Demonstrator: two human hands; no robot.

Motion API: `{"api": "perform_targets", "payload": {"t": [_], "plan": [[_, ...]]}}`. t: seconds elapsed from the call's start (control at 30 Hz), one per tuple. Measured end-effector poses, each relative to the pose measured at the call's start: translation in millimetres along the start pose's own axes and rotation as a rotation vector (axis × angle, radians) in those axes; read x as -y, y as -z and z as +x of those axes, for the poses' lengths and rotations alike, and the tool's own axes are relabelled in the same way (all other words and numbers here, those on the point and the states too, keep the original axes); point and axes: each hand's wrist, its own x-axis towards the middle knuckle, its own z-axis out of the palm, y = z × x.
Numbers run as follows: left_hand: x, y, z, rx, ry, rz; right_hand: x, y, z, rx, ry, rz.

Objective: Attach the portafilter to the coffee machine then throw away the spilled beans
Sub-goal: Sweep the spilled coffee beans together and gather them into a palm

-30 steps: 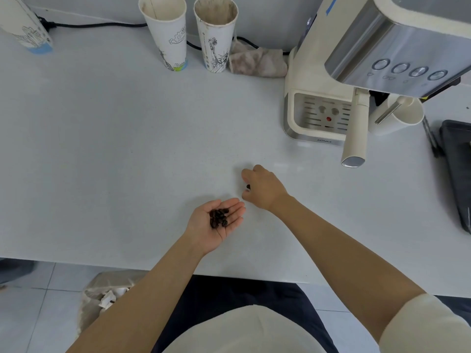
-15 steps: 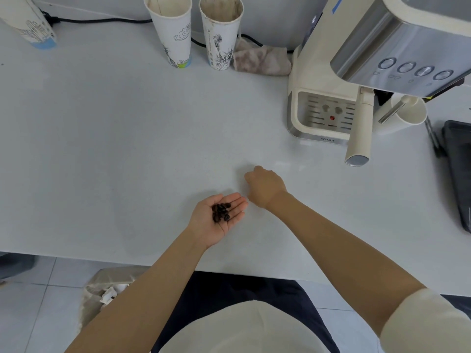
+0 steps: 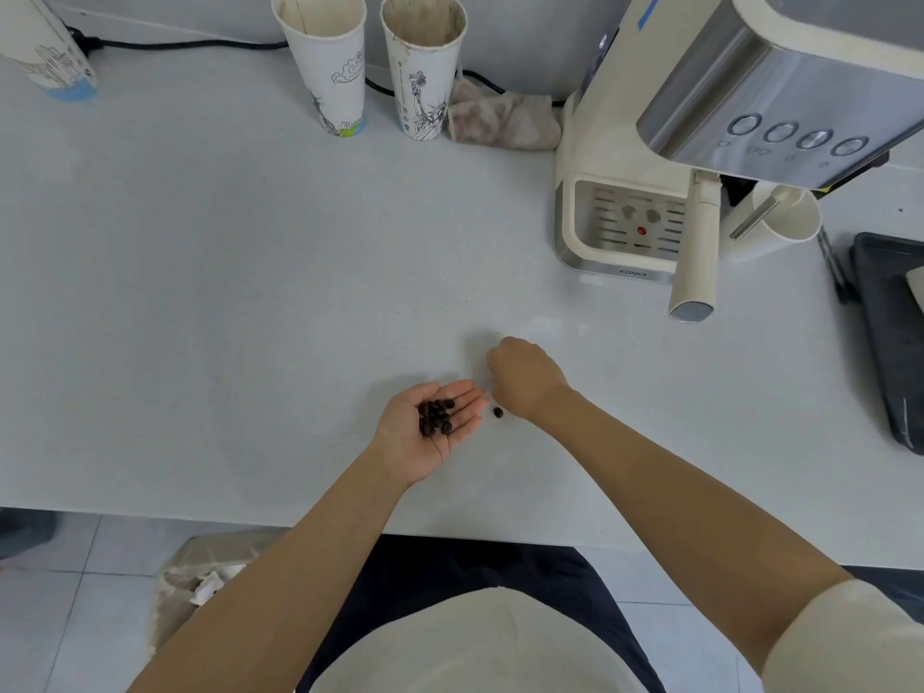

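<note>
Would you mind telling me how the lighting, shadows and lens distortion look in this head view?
Head view: soft, even light; faint shadows under the left hand and right hand; pale glare on the counter; wide-angle bending tilts the paper cups; beans sharp.

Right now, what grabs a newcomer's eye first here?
The open left hand at centre, palm up, cupping a pile of dark roasted coffee beans. Beside it, one stray dark bean lies on the white countertop under the curled right hand. The cream-and-steel espresso machine stands upper right.

Coffee corner: espresso machine (image 3: 700,157), paper cups (image 3: 325,67), white counter (image 3: 200,292).
</note>
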Motion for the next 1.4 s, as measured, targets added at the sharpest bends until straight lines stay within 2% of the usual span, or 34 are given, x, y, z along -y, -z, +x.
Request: {"api": "perform_targets", "payload": {"t": [0.3,0.67,0.9,1.07,1.2,1.4], "plan": [[-0.1,5.2,-0.4,-0.011,-0.002,0.008,-14.4,2.9,-14.8,-0.010,0.069,0.154],[7.9,10.3,-9.2,-0.032,-0.008,0.024,3.6,-19.4,-27.5,0.023,0.123,0.118],[12.2,12.4,-11.2,-0.046,-0.007,0.017,9.2,-26.0,-25.1,0.009,0.090,0.056],[11.5,14.8,-13.0,-0.033,-0.018,0.007,11.7,-10.8,-33.0,-0.033,0.058,0.179],[13.7,17.3,-13.3,-0.038,-0.048,-0.030,29.1,9.6,-47.6,-0.084,0.154,0.327],[11.6,12.0,-25.5,0.014,-0.135,-0.206,51.6,15.0,-54.9,-0.032,0.256,0.346]]}}
